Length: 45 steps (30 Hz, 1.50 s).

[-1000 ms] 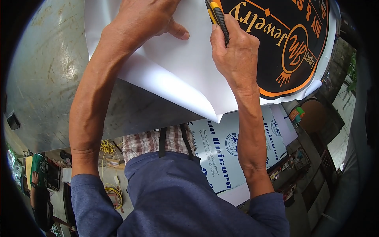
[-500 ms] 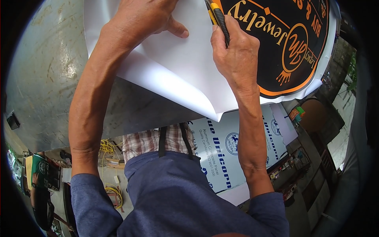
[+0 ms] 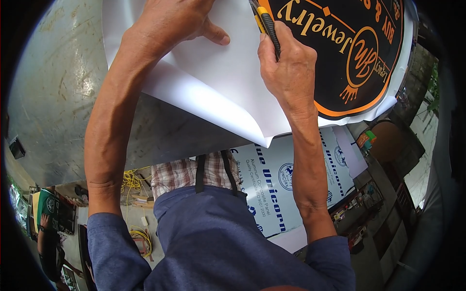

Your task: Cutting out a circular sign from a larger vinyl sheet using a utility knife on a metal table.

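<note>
My right hand (image 3: 290, 63) grips a yellow and black utility knife (image 3: 268, 26), its front end pointing up and to the left. The knife is beside the orange edge of a black round printed sign (image 3: 340, 72) with gold and orange lettering. White sheet material (image 3: 204, 92) surrounds the print, and its near corner curls up toward me. My left hand (image 3: 182, 22) lies on the white sheet to the left of the knife, with the thumb spread away. The upper frame edge cuts off the ends of its other fingers.
A worn metal tabletop (image 3: 58, 92) lies under the sheet. Below the table, a pale blue panel with dark blue print (image 3: 267, 179) lies to my right. Coiled yellow cord (image 3: 141, 240) is on the floor at left, near another person's arm (image 3: 46, 247).
My right hand and the knife have shifted slightly down and to the left along the print's edge. My left hand has barely moved, staying on the sheet.
</note>
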Motion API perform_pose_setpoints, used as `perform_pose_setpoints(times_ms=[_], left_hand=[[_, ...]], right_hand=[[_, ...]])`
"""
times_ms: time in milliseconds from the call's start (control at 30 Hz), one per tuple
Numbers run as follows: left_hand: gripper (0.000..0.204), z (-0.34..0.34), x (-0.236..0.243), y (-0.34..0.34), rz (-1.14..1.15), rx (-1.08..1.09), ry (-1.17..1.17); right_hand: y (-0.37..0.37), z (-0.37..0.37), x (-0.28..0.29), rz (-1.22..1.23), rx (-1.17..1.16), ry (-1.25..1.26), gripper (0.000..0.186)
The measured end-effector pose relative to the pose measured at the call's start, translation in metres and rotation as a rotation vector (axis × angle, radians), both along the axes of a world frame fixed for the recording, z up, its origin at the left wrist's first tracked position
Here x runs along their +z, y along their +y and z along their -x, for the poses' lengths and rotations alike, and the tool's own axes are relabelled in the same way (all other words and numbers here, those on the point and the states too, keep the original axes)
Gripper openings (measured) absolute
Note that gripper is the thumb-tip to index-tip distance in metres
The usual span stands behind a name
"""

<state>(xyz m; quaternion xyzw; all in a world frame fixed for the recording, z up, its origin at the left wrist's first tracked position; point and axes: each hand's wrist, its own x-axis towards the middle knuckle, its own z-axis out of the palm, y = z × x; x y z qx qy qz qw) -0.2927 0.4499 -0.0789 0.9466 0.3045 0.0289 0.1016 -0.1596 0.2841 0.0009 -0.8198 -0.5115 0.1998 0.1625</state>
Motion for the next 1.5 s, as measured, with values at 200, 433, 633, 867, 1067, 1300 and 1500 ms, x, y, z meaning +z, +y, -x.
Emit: perform_pose_setpoints(times_ms=[200,433,633,867,1067,1300,1500], left_hand=[[0.132,0.001,0.0,0.001,-0.016,-0.003,0.019],[0.133,-0.012,0.05,-0.003,0.157,-0.001,0.088],[0.134,0.007,-0.027,0.009,-0.23,-0.026,-0.139],[0.13,0.007,0.002,0.001,-0.192,-0.011,-0.082],[0.113,0.013,0.06,-0.016,0.356,-0.08,-0.027],[0.117,-0.002,0.046,-0.025,0.305,-0.125,0.001],[0.124,0.003,0.032,-0.028,0.24,-0.141,-0.059]], right_hand=[[-0.001,0.0,0.002,0.013,0.009,-0.002,0.009],[-0.007,-0.004,-0.002,0.006,0.003,-0.005,0.009],[-0.002,0.001,0.002,0.0,0.027,0.011,0.01],[0.005,-0.01,0.013,0.121,0.049,-0.002,0.015],[0.018,-0.016,0.026,0.072,0.104,0.045,0.014],[-0.006,-0.025,-0.005,0.024,0.106,-0.024,0.018],[-0.007,-0.024,-0.002,-0.007,0.154,-0.052,0.014]])
